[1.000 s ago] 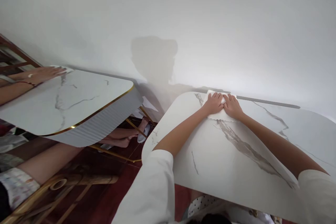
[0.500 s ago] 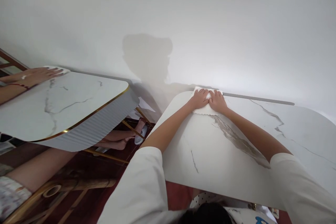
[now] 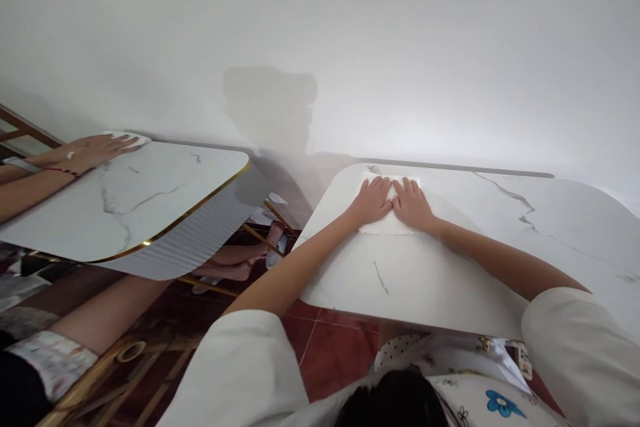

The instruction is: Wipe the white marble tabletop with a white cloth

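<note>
Both my hands lie flat, side by side, on a white paper towel (image 3: 384, 227) spread on a white marble-patterned table (image 3: 450, 280) near its far left corner. My left hand (image 3: 371, 201) has its fingers stretched out and pressed down on the towel. My right hand (image 3: 411, 203) rests the same way, its thumb touching the left hand. The towel's near edge shows below my palms; most of it is hidden under them.
A second marble table with a gold rim (image 3: 150, 213) stands to the left. Another person's hand (image 3: 95, 149) lies flat on a white cloth at its far corner; their legs show beneath. A white wall (image 3: 350, 47) runs behind both tables. The floor between is red tile (image 3: 335, 347).
My hands and the towel have slid toward me, away from the table's far edge by the wall. The view has shifted and dropped a little.
</note>
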Available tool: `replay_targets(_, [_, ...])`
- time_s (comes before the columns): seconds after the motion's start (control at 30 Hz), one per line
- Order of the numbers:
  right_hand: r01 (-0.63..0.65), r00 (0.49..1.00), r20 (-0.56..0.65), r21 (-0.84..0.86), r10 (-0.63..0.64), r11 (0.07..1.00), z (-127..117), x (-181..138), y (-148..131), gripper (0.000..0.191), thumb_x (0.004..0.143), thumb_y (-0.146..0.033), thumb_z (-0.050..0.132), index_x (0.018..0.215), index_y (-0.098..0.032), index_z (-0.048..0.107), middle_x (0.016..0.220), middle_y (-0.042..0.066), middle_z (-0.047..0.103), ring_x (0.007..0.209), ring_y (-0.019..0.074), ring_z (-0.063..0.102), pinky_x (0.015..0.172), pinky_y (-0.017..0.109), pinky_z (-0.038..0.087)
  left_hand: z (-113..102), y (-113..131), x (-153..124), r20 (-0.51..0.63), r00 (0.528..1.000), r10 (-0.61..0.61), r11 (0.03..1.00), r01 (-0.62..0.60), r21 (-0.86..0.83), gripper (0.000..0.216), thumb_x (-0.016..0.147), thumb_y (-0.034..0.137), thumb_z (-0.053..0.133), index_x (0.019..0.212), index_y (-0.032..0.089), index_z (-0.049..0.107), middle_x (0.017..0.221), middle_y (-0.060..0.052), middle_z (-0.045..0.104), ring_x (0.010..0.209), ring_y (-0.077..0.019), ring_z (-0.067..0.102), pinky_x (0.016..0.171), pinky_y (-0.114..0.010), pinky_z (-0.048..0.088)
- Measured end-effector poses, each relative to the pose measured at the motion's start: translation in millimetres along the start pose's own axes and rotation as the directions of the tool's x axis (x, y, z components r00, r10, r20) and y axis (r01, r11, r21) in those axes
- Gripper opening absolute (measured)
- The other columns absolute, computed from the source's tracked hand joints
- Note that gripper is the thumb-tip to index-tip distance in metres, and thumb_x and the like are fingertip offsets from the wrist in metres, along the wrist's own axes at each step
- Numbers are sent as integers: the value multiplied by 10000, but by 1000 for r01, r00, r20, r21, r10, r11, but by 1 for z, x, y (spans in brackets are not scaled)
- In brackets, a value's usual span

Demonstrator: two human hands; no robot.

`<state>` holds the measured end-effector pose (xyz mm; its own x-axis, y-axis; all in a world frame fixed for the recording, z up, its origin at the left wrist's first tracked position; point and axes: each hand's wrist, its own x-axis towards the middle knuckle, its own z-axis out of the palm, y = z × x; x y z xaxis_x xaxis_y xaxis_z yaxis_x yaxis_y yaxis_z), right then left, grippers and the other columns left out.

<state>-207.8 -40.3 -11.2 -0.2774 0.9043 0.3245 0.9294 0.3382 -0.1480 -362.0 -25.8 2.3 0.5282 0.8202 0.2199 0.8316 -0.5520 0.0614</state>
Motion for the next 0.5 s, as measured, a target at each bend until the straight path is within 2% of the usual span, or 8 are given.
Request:
replay_targets(0.33, [15, 996, 87, 30, -17, 999, -38, -104, -35, 551, 909, -277, 339, 1442, -139, 359, 1488, 160, 351, 1364, 352, 302, 1072, 478, 310, -21, 65, -94, 57, 998, 16, 998, -20, 58, 581, 911, 330, 343, 1416, 43, 353, 1500, -175, 350, 1404, -326, 276, 1132, -517, 237])
replay_targets(0.5, [17, 994, 107, 33, -21, 999, -48, -140, -47, 569, 891, -282, 374, 1441, -134, 366, 1483, 173, 355, 1354, 373, 313, 1072, 494, 314, -26, 88, -125, 70, 998, 5, 999, -8, 39, 568, 907, 340, 348, 1419, 94, 373, 1500, -148, 362, 1406, -310, 285, 1144, -498, 238])
